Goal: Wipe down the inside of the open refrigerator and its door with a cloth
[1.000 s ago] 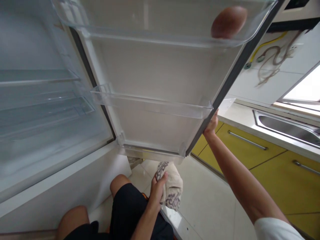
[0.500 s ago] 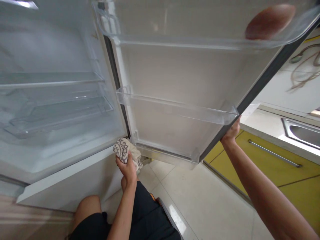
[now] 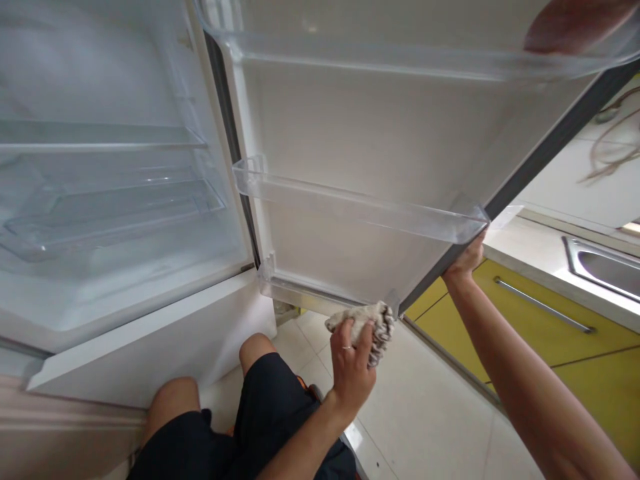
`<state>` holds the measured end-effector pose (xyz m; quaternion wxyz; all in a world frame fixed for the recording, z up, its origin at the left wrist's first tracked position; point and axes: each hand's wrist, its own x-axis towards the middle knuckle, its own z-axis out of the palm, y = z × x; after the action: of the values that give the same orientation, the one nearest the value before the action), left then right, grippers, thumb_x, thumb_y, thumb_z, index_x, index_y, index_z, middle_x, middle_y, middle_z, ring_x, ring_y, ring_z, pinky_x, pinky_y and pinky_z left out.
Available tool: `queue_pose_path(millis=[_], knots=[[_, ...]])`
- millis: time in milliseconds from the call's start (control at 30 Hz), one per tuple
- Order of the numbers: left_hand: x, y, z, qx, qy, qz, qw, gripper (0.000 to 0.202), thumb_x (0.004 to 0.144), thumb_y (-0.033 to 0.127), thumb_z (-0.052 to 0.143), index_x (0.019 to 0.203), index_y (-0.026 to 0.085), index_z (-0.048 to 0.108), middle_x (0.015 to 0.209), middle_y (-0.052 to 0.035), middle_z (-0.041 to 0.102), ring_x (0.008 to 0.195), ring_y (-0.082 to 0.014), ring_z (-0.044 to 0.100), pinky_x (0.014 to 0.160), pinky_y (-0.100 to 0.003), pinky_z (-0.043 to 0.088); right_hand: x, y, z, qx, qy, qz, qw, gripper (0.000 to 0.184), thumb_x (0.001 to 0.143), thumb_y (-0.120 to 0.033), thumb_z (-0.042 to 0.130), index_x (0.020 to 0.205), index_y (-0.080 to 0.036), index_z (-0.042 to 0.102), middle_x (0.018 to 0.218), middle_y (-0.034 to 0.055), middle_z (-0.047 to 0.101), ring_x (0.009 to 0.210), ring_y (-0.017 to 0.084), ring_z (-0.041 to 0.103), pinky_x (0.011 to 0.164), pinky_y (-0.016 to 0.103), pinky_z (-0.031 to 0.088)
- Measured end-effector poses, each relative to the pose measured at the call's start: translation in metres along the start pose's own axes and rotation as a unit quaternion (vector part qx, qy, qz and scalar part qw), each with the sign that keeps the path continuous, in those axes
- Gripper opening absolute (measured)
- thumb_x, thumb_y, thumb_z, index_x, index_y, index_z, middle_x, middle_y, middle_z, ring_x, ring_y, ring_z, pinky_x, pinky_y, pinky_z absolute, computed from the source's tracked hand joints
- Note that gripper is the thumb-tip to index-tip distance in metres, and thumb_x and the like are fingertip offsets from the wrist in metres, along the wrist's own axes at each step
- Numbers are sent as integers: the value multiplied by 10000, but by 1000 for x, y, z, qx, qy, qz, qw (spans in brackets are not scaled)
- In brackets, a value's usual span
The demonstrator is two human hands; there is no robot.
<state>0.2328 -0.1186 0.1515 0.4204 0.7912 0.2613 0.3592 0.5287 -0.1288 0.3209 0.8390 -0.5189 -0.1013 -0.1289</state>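
Observation:
My left hand point(image 3: 351, 357) is closed around a patterned cloth point(image 3: 367, 321) and presses it against the bottom edge of the open fridge door point(image 3: 360, 133), near its outer corner. My right hand point(image 3: 466, 259) grips the door's dark outer edge just below the middle door shelf point(image 3: 360, 212). A reddish-brown round object point(image 3: 565, 27) lies in the upper door shelf, seen through the clear plastic. The fridge interior point(image 3: 100, 200) on the left shows clear shelves and a drawer.
Yellow cabinet fronts point(image 3: 545, 333) with metal handles run along the right under a white counter with a steel sink point(image 3: 605, 263). Cords hang on the wall point(image 3: 613, 143). My knees in black shorts point(image 3: 270, 413) are over the pale tiled floor point(image 3: 425, 413).
My left hand has swept the cloth along the door's bottom edge from the hinge side to the outer corner. My right hand keeps its hold on the door edge.

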Motion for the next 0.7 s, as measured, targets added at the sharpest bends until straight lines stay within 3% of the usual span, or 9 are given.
queue_pose_path(millis=[133,233,333,400,500,567,633,700], knots=[[-1,27,7,35,-166,85,982,679,807,109,515,1428,372,599,1448,-136,585,1274,-441,579,1121,-595,437,4,3,1,23,-4,9,1000,468,1008,-530,469,663,-215,489,580,-71,454,529,76,433,583,167,488],[0,46,0,26,-209,103,972,768,754,46,486,1445,369,579,1393,-116,638,1227,-425,613,1013,-579,529,2,2,0,33,-9,12,999,472,1002,-551,468,680,-208,507,602,-65,481,540,78,450,591,176,494],[7,58,-27,17,-162,133,978,746,760,42,494,1427,357,602,1387,-109,646,1238,-378,618,1055,-542,526,-2,1,-2,37,-5,7,999,465,991,-559,492,701,-198,528,629,-63,497,551,79,460,585,176,495],[22,59,-58,39,-102,158,981,766,748,25,503,1437,348,592,1428,-100,619,1296,-329,590,1123,-493,485,-5,-1,-2,33,-4,-1,999,452,989,-544,509,707,-193,536,644,-60,502,560,82,468,576,177,495],[69,46,-119,142,87,181,969,717,768,20,500,1413,312,608,1434,-86,610,1347,-288,549,1168,-469,433,-8,-2,-3,24,-3,-5,1000,437,1002,-503,508,695,-193,534,642,-57,498,558,86,463,546,181,487],[108,27,-161,228,167,186,941,634,816,50,511,1407,256,612,1450,-111,590,1353,-291,534,1165,-488,419,-8,-3,-3,17,9,-3,1000,448,998,-509,514,680,-193,532,629,-56,488,543,86,443,521,186,475],[145,2,-194,308,148,198,919,628,829,52,503,1410,265,609,1474,-100,575,1365,-297,516,1161,-514,401,-7,-2,-4,8,22,-3,1000,465,979,-537,540,668,-191,532,621,-58,482,528,82,425,505,188,465],[169,-24,-213,372,65,219,900,645,823,41,498,1407,288,613,1484,-89,575,1373,-304,506,1155,-522,389,-6,0,-5,5,24,-8,1000,476,964,-559,557,662,-192,530,622,-60,483,520,77,421,499,187,465]])
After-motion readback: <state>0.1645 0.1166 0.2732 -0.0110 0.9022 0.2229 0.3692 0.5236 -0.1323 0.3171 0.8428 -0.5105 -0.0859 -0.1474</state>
